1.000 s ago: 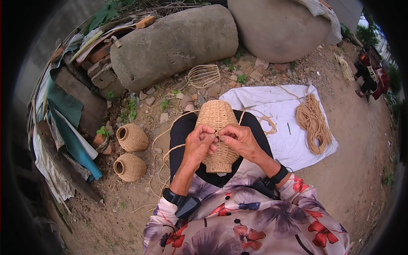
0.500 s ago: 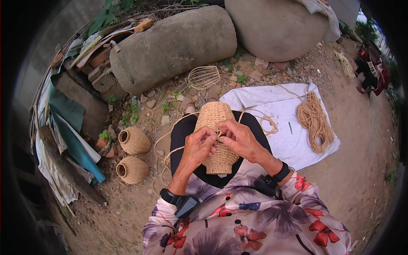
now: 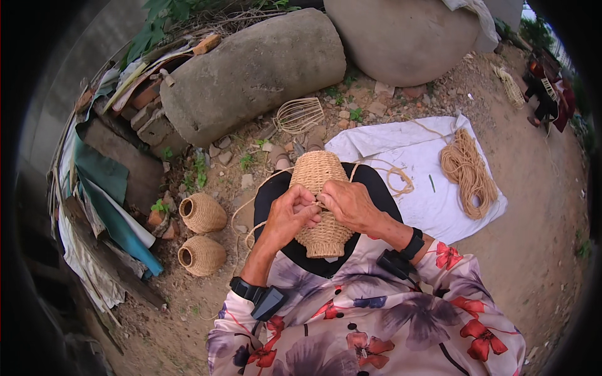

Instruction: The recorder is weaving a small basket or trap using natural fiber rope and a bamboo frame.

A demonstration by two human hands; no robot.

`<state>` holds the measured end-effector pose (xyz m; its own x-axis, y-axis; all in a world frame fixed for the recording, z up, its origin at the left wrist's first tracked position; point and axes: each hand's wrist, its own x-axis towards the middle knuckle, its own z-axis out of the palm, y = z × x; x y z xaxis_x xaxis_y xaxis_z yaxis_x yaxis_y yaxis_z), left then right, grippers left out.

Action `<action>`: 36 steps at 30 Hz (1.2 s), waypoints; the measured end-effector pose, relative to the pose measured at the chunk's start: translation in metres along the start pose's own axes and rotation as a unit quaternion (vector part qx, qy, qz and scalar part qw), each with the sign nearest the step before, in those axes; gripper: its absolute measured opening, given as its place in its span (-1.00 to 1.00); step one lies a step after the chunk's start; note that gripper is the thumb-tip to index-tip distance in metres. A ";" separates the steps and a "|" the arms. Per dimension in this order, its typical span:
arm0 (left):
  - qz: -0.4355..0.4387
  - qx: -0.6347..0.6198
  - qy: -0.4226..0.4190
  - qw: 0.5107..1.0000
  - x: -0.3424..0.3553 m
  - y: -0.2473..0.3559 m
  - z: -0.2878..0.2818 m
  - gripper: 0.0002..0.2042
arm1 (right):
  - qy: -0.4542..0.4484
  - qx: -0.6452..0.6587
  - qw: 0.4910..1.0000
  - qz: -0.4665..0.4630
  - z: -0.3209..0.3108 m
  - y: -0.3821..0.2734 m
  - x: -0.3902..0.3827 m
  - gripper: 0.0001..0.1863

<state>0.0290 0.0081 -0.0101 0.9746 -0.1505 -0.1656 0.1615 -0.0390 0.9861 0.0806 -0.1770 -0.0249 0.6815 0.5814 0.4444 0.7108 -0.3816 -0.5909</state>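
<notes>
A tan woven basket (image 3: 318, 168), shaped like a vase, lies across my lap with its narrow neck toward me. Over its middle, my left hand (image 3: 291, 212) pinches cord with thumb and forefinger. My right hand (image 3: 350, 203) is closed on cord right beside it, the fingertips of both hands nearly touching. The short piece of cord between them is mostly hidden by the fingers. Loose strands of cord (image 3: 241, 216) trail off to the left of the basket, and another loop of cord (image 3: 401, 182) runs right onto a white cloth.
Two finished-looking woven baskets (image 3: 204, 213) lie on the dirt at left. A large coil of cord (image 3: 467, 175) rests on the white sheet (image 3: 433, 219). Beyond my feet is a bare basket frame (image 3: 300, 115), then a concrete cylinder (image 3: 257, 75). Another person (image 3: 547, 100) sits far right.
My right hand has turned and drawn in closer to the left, its fingers more curled over the cord. The basket stays on my lap; the whole view has shifted slightly.
</notes>
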 end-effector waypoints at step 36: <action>0.006 0.232 -0.058 0.971 0.006 0.012 -0.005 -0.86 | 0.014 0.160 0.987 0.020 -0.002 0.001 -0.024 -0.83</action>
<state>0.0372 0.0122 0.0010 0.9474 -0.2632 -0.1820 0.0377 -0.4730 0.8803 0.0657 -0.1925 -0.0353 0.7161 0.5480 0.4324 0.5947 -0.1547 -0.7889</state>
